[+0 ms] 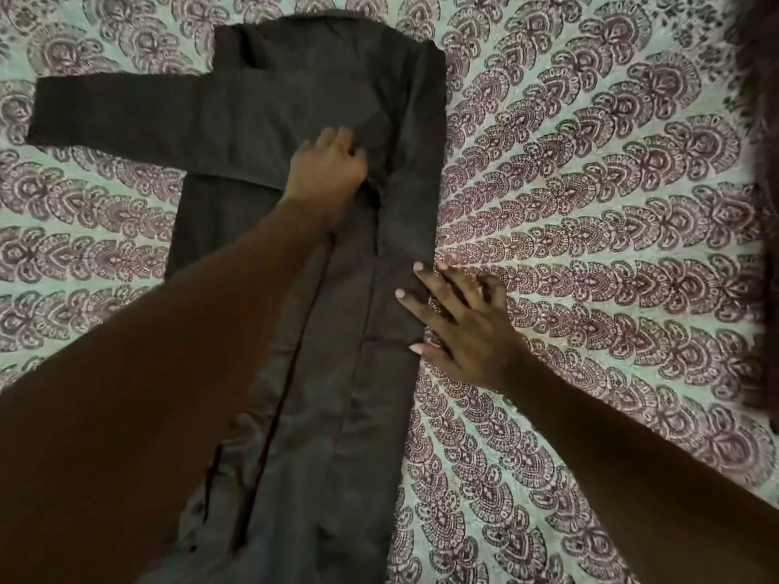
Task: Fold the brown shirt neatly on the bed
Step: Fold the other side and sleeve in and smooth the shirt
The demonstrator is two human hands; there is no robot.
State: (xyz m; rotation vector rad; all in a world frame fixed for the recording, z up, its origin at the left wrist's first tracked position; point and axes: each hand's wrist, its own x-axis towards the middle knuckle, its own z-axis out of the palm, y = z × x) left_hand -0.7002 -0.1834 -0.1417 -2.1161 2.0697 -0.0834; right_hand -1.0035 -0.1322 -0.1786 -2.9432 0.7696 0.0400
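The brown shirt (320,263) lies lengthwise on the bed, its right side folded inward into a long straight edge. One sleeve (126,111) lies across the chest and sticks out to the left. My left hand (326,168) rests on the shirt's upper middle, fingers curled into the cloth at a crease. My right hand (459,322) lies flat with spread fingers on the shirt's right folded edge, partly on the bedsheet.
The bed is covered by a pale green sheet (590,204) with a purple paisley print, spreading wide to the right and left of the shirt. A dark blurred shape (758,162) fills the right edge of view.
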